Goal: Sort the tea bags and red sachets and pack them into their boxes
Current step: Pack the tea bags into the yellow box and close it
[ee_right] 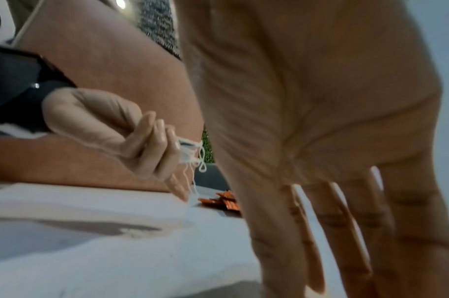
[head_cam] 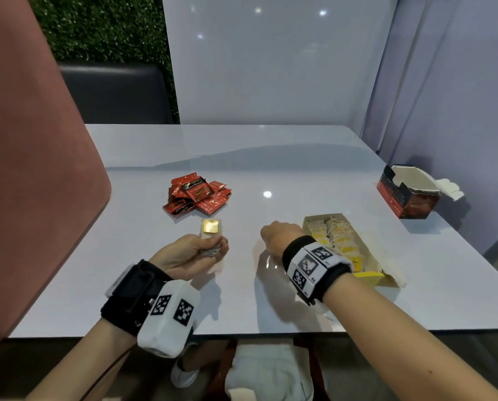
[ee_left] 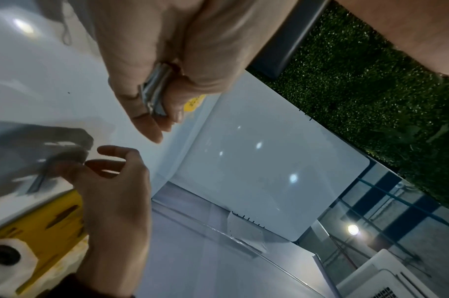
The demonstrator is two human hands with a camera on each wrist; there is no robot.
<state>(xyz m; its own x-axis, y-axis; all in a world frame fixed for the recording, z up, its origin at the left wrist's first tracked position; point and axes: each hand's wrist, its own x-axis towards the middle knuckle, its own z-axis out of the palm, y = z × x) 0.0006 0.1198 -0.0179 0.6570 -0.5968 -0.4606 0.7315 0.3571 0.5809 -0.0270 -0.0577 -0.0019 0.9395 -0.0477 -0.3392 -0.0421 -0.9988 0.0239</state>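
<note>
My left hand (head_cam: 201, 251) pinches a small stack of tea bags (head_cam: 211, 227) upright just above the table; a yellow tag tops the stack. In the left wrist view the stack (ee_left: 154, 90) sits between thumb and fingers, and in the right wrist view its strings (ee_right: 202, 159) dangle. My right hand (head_cam: 279, 238) hovers palm down, holding nothing, beside the long yellow tea box (head_cam: 366, 274), which holds several tea bags (head_cam: 338, 238); its fingers (ee_right: 346, 225) are straight and spread. A pile of red sachets (head_cam: 197, 195) lies further back on the left. The open red and black box (head_cam: 406, 195) stands at the far right.
The glossy white table (head_cam: 270, 169) is walled by panels behind and to the right. A pink padded seat back (head_cam: 33, 169) rises on the left. The table's front edge runs just under my wrists.
</note>
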